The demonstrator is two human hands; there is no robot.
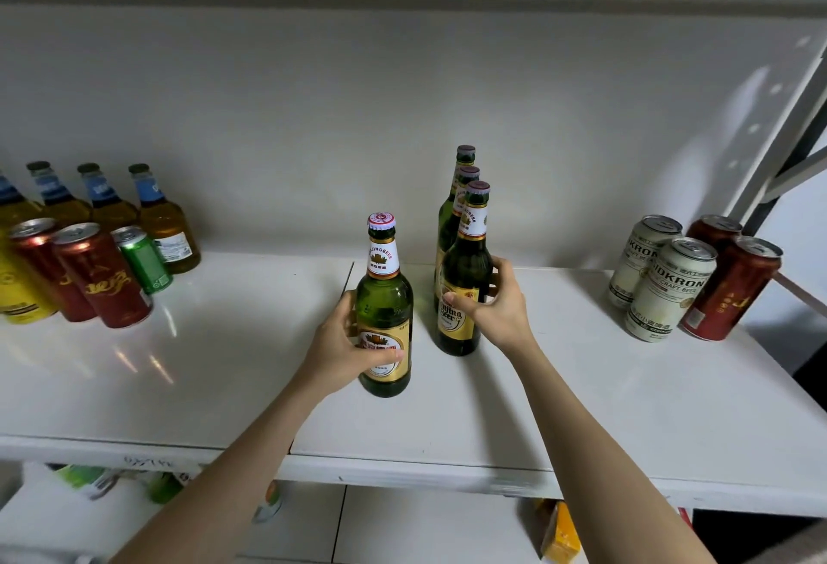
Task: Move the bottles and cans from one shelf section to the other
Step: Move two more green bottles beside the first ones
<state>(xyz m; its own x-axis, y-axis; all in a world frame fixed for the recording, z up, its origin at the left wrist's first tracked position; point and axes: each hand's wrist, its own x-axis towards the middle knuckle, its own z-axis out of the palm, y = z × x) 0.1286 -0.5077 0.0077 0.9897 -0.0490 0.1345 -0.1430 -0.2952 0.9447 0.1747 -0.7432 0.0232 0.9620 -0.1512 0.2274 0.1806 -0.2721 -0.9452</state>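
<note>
My left hand point(347, 346) grips a green beer bottle point(385, 299) with a red-and-white cap, standing near the seam between the two white shelf sections point(353, 268). My right hand point(494, 306) curls round a darker green bottle point(465, 268) with a gold label, the front one of a row of three. Two more green bottles point(452, 210) stand behind it. On the right section stand two white cans point(671, 290) and two red cans point(734, 290). The left section holds red cans point(103, 277), a green can point(143, 259), a yellow can and several amber bottles point(165, 223).
The white shelf board point(447, 429) has its front edge near me, with a lower shelf of blurred packages beneath. A grey slanted upright point(787, 151) rises at the far right. The back wall is plain white.
</note>
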